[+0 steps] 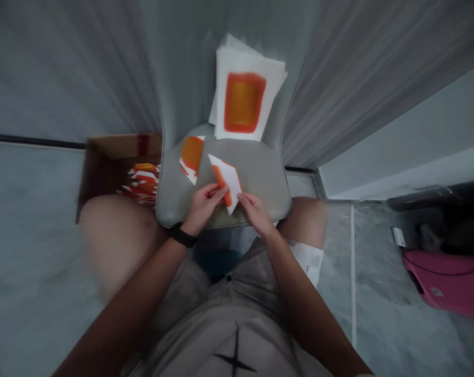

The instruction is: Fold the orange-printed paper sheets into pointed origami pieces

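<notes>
Over the grey chair seat (pixel 256 162), a partly folded sheet of white and orange paper (pixel 233 180) is held between both hands. My left hand (pixel 205 204), with a black band at the wrist, pinches its orange left edge between thumb and fingers. At its lower right edge, my right hand (pixel 255 209) grips the same paper with closed fingers. To the left on the seat lies another folded orange and white paper piece (pixel 192 154), apart from my hands. Farther back rests a stack of white sheets (pixel 274 78), the top one printed with an orange and yellow rectangle.
A cardboard box (pixel 115 146) with a heap of folded orange and white papers (pixel 145 180) stands left of the chair. Grey curtains (pixel 358 78) hang behind. On the floor at right are a pink object (pixel 449 285) and a small white item (pixel 398 236).
</notes>
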Demonstrator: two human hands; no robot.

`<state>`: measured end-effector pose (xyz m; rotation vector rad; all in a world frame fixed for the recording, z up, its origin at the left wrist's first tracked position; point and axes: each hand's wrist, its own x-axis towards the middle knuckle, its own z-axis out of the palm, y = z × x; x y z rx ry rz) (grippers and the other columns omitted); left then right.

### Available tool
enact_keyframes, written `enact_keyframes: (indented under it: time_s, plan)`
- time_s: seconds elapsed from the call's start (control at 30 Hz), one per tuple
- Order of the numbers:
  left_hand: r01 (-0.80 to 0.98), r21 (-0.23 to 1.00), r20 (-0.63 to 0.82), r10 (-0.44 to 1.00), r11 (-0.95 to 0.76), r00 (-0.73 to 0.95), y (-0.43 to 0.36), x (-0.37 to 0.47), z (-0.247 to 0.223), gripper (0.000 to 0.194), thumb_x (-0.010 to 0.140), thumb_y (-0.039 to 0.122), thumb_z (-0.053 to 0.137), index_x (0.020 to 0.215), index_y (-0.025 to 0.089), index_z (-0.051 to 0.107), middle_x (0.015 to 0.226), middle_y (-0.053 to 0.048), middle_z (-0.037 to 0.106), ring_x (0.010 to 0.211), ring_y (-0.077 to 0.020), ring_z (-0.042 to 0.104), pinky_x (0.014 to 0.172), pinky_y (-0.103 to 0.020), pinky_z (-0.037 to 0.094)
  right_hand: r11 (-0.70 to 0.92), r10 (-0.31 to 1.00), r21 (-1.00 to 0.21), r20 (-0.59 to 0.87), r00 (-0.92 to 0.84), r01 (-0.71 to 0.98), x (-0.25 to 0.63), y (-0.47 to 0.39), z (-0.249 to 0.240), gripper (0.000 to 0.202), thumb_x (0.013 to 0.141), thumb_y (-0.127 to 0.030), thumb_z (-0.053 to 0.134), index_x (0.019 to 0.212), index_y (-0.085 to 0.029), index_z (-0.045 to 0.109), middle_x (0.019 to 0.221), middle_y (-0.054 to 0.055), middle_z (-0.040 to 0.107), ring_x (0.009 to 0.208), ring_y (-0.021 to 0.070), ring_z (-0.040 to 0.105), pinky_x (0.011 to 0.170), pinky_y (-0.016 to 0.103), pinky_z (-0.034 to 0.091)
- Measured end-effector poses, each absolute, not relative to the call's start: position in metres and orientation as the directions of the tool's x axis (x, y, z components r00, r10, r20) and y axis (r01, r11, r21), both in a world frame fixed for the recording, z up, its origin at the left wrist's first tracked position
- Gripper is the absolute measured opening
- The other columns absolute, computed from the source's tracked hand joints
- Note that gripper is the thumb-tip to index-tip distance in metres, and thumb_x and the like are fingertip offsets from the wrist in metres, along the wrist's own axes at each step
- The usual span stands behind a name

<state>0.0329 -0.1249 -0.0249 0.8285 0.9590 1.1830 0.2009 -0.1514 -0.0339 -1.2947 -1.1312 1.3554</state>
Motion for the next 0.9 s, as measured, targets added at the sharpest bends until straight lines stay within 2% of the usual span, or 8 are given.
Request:
enact_keyframes:
  time_s: [0.13, 0.27, 0.4, 0.57, 0.73, 0.9]
  plan:
    - [-0.4, 0.897, -0.172, 0.982, 0.187, 0.074, -0.122, 0.034, -0.028, 0.057, 0.068, 0.065, 0.088, 0.097, 0.017, 0.079, 0.089, -0.005, 0.078, 0.078, -0.0154, 0.07, 0.073, -0.027, 0.061, -0.151, 0.987, -0.984, -0.155, -0.04, 0.097, 0.199, -0.153, -0.034, 0.053, 0.085, -0.072, 0.065, 0.097, -0.021, 0.078, 0.092, 0.002, 0.077, 0.092, 0.0214, 0.066, 0.087, 0.032, 0.052]
    - [-0.435, 0.886, -0.177, 0.984, 0.159, 0.0, -0.117, 0.036, -0.03, 0.055, 0.065, 0.061, 0.091, 0.095, 0.016, 0.079, 0.084, -0.003, 0.076, 0.072, -0.0136, 0.067, 0.066, -0.025, 0.057, -0.178, 0.978, -0.976, -0.19, -0.088, 0.123, 0.199, -0.153, -0.031, 0.052, 0.086, -0.07, 0.064, 0.096, -0.021, 0.076, 0.091, 0.002, 0.076, 0.085, 0.0191, 0.063, 0.083, 0.03, 0.052]
    - [-0.424, 0.892, -0.186, 0.982, 0.158, -0.025, -0.117, 0.033, -0.031, 0.057, 0.061, 0.06, 0.093, 0.094, 0.015, 0.078, 0.084, -0.004, 0.076, 0.073, -0.0146, 0.067, 0.067, -0.026, 0.057, -0.176, 0.974, -0.979, -0.189, -0.122, 0.105, 0.2, -0.153, -0.03, 0.049, 0.086, -0.067, 0.066, 0.095, -0.02, 0.075, 0.085, 0.001, 0.072, 0.079, 0.0174, 0.059, 0.076, 0.029, 0.05]
    - [-0.347, 0.917, -0.218, 0.976, 0.199, -0.018, -0.121, 0.024, -0.032, 0.057, 0.065, 0.06, 0.092, 0.097, 0.015, 0.079, 0.084, -0.004, 0.077, 0.073, -0.0155, 0.068, 0.071, -0.028, 0.057, -0.197, 0.963, -0.974, -0.214, -0.166, 0.11, 0.199, -0.153, -0.032, 0.052, 0.086, -0.07, 0.065, 0.098, -0.02, 0.078, 0.086, 0.002, 0.073, 0.078, 0.0179, 0.061, 0.074, 0.029, 0.05]
    - [-0.24, 0.941, -0.245, 0.97, 0.239, 0.006, -0.123, 0.016, -0.033, 0.05, 0.066, 0.059, 0.091, 0.091, 0.017, 0.08, 0.081, -0.004, 0.077, 0.072, -0.0168, 0.066, 0.067, -0.028, 0.054, -0.214, 0.971, -0.975, -0.22, -0.097, 0.066, 0.196, -0.154, -0.034, 0.056, 0.082, -0.07, 0.07, 0.103, -0.019, 0.079, 0.095, 0.006, 0.078, 0.083, 0.0215, 0.066, 0.079, 0.034, 0.053]
    - [-0.141, 0.951, -0.268, 0.962, 0.273, 0.057, -0.121, 0.011, -0.031, 0.048, 0.069, 0.059, 0.09, 0.09, 0.017, 0.082, 0.079, -0.005, 0.076, 0.069, -0.0167, 0.064, 0.065, -0.027, 0.05, -0.212, 0.973, -0.973, -0.219, -0.076, 0.091, 0.194, -0.156, -0.036, 0.05, 0.087, -0.067, 0.064, 0.096, -0.021, 0.08, 0.09, 0.005, 0.079, 0.081, 0.0237, 0.067, 0.08, 0.037, 0.053]
